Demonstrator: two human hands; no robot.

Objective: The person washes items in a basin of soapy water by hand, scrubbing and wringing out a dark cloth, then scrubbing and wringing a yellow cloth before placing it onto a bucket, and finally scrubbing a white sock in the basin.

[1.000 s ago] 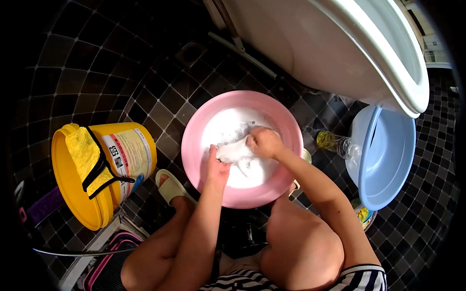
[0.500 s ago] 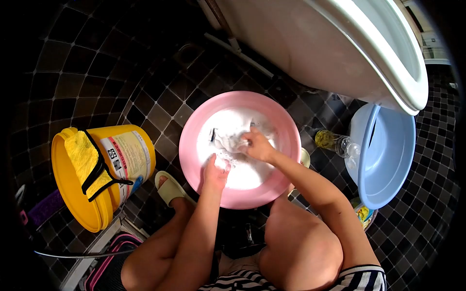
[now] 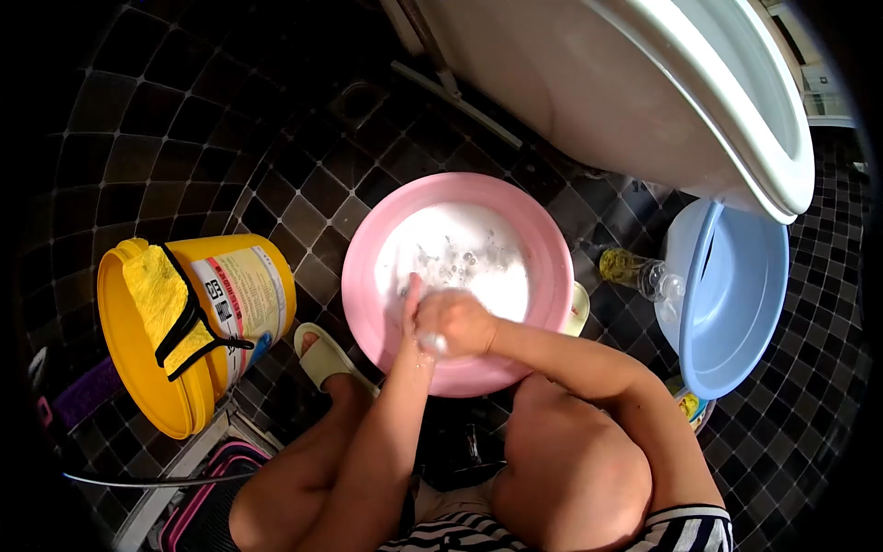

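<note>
A pink basin [image 3: 368,308] holds white, foamy water [image 3: 478,230] with bubbles at its middle. Over the near side of the basin my two hands meet. My left hand [image 3: 411,305] points away from me, one finger stretched out, the others hidden. My right hand [image 3: 455,322], smeared by motion, curls against the palm side of my left hand. A small white patch [image 3: 432,345], foam or wet cloth, shows below the right hand's fingers; I cannot tell which. Drops of suds cling to my left wrist.
At left stands a yellow bucket [image 3: 244,276] with a yellow, black-edged cloth [image 3: 164,304] over its rim. On the right are a clear bottle [image 3: 635,271] and a blue basin [image 3: 736,304]. A white sink or tub [image 3: 589,101] overhangs the dark tiled floor.
My right hand has come toward me and left, out of the foam and onto my left hand. The dark and greyish bits at the water's middle no longer show; bubbles lie there.
</note>
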